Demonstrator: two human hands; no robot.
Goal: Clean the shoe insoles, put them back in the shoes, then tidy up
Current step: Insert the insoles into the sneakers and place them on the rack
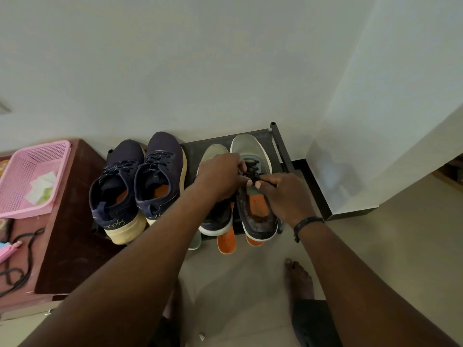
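On the rack, both hands (253,182) pinch laces (253,169).

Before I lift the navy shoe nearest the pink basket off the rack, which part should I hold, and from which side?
Probably the heel collar of the navy shoe, coming from above on the near side. Its heel, with a pull tab, points toward the person and overhangs the rack edge, and the opening faces up, so fingers can hook inside. Its twin stands close beside it, leaving little side room.
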